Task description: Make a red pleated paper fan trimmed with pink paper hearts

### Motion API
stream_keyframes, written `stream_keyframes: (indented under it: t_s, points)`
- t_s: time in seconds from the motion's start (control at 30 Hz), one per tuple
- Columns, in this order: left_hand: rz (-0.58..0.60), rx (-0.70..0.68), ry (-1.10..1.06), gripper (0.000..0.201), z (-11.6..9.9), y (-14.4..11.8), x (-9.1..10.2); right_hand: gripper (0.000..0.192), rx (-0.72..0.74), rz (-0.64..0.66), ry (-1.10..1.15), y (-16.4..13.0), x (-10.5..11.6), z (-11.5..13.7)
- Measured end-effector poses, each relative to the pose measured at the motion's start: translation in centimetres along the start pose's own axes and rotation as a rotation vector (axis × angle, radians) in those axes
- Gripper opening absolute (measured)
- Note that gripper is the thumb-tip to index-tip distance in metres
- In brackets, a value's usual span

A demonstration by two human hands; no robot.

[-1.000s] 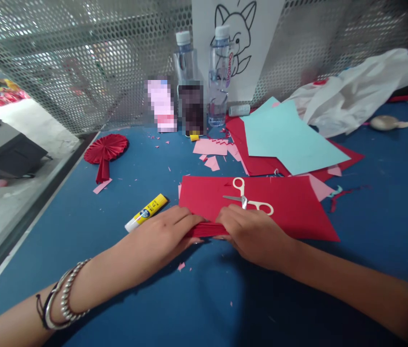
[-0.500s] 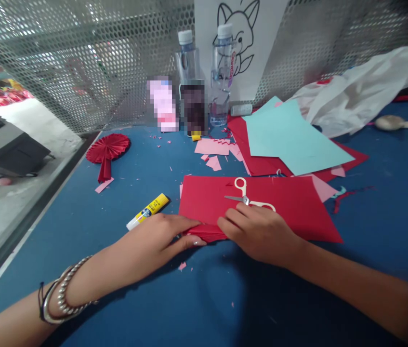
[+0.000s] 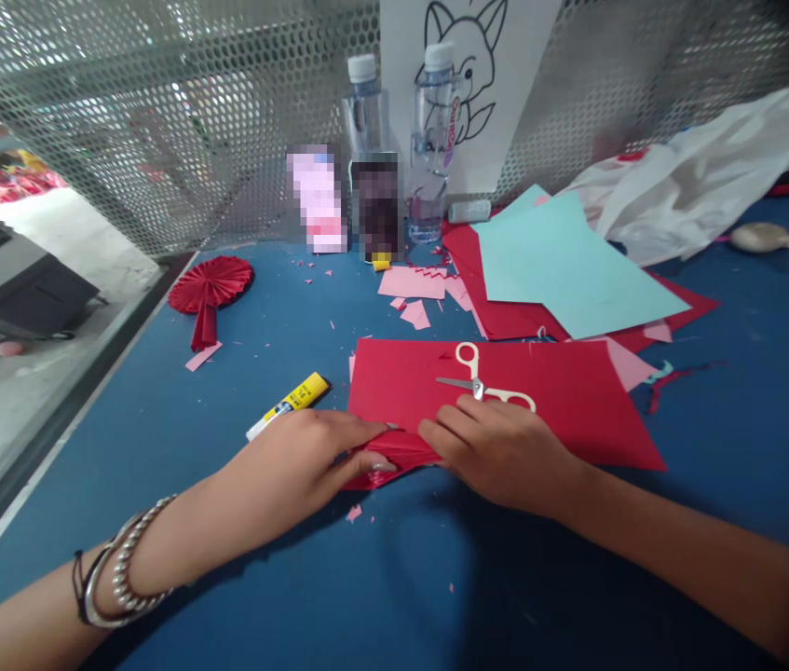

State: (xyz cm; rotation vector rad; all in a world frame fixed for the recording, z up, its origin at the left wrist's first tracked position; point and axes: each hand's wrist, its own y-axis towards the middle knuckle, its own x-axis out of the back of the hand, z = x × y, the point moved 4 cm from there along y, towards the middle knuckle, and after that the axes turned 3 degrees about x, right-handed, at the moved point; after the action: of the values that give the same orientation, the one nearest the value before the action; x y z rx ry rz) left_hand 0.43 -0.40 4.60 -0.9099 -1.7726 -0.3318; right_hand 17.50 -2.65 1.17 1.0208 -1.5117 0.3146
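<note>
Between my two hands is a pleated strip of red paper point(image 3: 404, 450), its folds pressed together. My left hand point(image 3: 317, 452) pinches its left end between thumb and fingers. Curled fingers of my right hand point(image 3: 498, 457) grip the right end, which they partly hide. Just behind lies a flat red sheet point(image 3: 401, 382) with scissors point(image 3: 479, 384) on top, blades spread and white handles apart; my right knuckles are close to them. A yellow and white glue stick point(image 3: 289, 403) rests beyond my left hand.
A red pleated paper fan point(image 3: 210, 289) lies at the left. Light blue paper point(image 3: 568, 266) covers red sheets at back right, near pink scraps point(image 3: 412, 281). Water bottles point(image 3: 428, 158) and blurred phones point(image 3: 376, 205) stand before a perforated metal panel point(image 3: 240, 121). A white plastic bag point(image 3: 701, 168) sits right.
The pleated paper has opened and tilted a little, so more of its lower folds show below my left thumb. Both hands keep their hold in nearly the same place.
</note>
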Motion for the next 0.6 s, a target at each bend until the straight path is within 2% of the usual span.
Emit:
stream_keyframes:
  t_s: [0.23,0.37,0.6]
  points:
    - [-0.065,-0.004,-0.023,0.032,0.34,0.18,0.16,0.015,0.001,-0.003,-0.005,0.08,-0.15,-0.17]
    - [-0.059,-0.057,-0.024,0.029,0.16,0.33,0.04,0.015,-0.009,-0.005,0.028,0.05,-0.16,-0.15]
    - [-0.038,-0.063,0.021,0.029,0.26,0.32,-0.52,0.015,-0.001,-0.02,0.09,-0.27,-0.32,-0.01]
